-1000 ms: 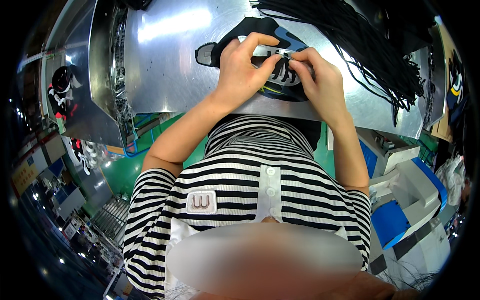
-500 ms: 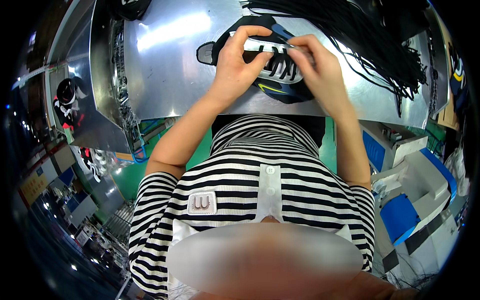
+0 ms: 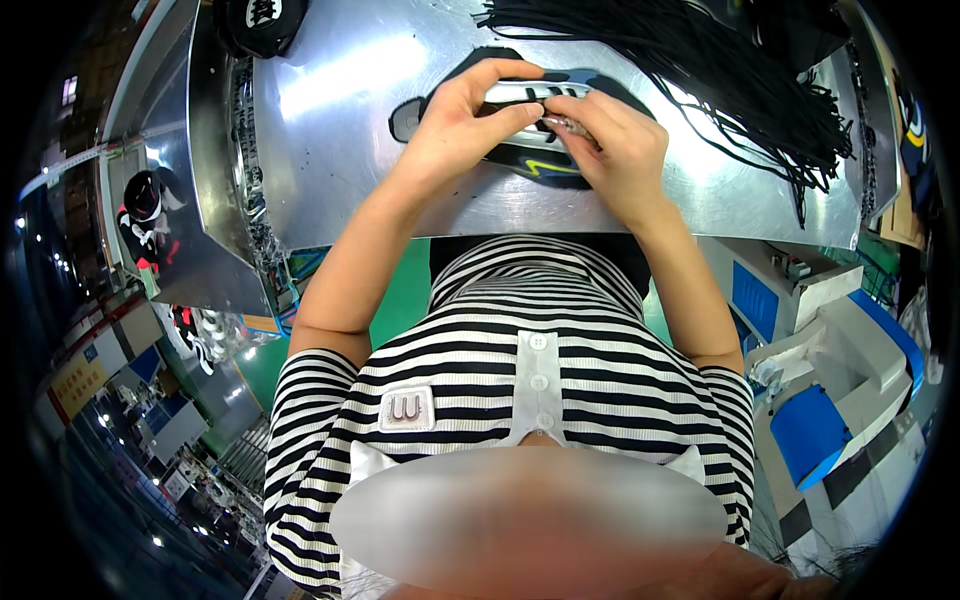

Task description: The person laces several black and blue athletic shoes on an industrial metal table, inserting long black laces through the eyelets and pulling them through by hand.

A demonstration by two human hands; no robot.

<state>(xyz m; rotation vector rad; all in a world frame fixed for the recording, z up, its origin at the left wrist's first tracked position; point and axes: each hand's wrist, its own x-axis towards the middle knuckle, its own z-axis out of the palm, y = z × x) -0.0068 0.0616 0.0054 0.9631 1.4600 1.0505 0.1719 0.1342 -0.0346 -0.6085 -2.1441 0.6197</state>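
A dark shoe upper [image 3: 545, 168] with a pale eyelet strip, black lacing and a yellow mark lies on the metal table [image 3: 330, 170] in front of me. My left hand [image 3: 452, 125] grips it from the left, fingers over its far side and thumb on the lacing area. Between the thumb and fingers of my right hand [image 3: 622, 150] is a thin metallic tool [image 3: 566, 124], its exact kind unclear. The tool's tip meets the lacing close to my left thumb. My fingers hide part of the eyelets. A grey tab [image 3: 407, 121] sticks out at the upper's left end.
A thick bundle of black laces [image 3: 740, 110] spreads over the table's far right. Another black shoe piece [image 3: 262, 22] sits at the far left, by the table's raised side. A grey and blue machine [image 3: 820, 400] stands below on the right.
My right hand has shifted toward the middle of the upper, and the metallic tool shows more plainly. The upper has turned slightly under my hands.
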